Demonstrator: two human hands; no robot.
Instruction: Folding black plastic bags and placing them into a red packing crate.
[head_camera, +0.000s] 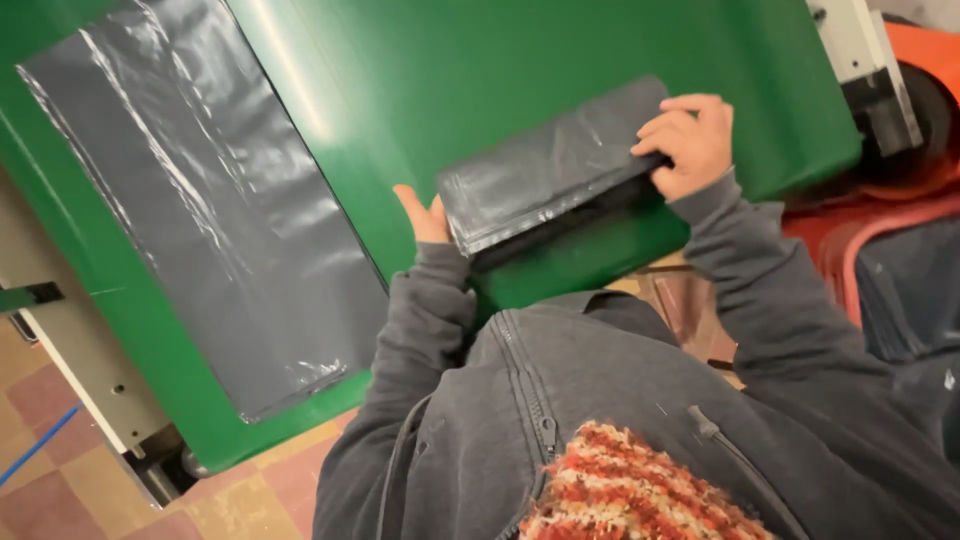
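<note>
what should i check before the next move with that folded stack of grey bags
1. Right hand grips the folded grey bag stack at its end: ok.
2. Left hand steadies the opposite end: ok, fingers mostly hidden.
3. Stack edges aligned: cannot tell.
4. Stack rests on the green table: ok, near its edge.
5. Flat grey sheet lies apart from the stack: ok.

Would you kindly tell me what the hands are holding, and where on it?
A folded stack of grey plastic bags: the right hand grips its right end, the left hand steadies its left end.
</note>
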